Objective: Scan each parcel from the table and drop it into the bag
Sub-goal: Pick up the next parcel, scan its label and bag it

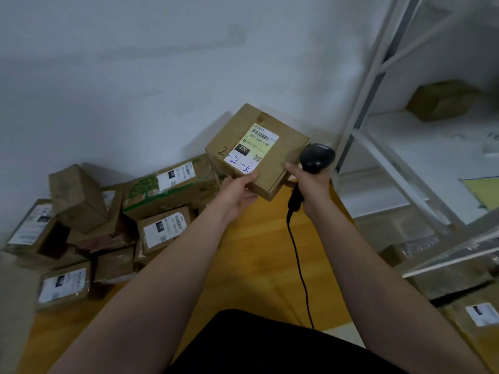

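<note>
Scan step in hand: our left hand point(237, 194) grips the parcel point(256, 149) aloft over the table point(256, 252), label point(252, 147) up; right hand point(310, 184) wraps the scanner point(314, 160) just beside it. Next we need its head aimed at the barcode, then the bag, which we can't see.

Left hand point(237, 194) holds parcel point(256, 149); right hand point(310, 184) grips scanner point(316, 157).

Matt cardboard parcel point(256, 149); glossy wood table point(259, 252).
</note>
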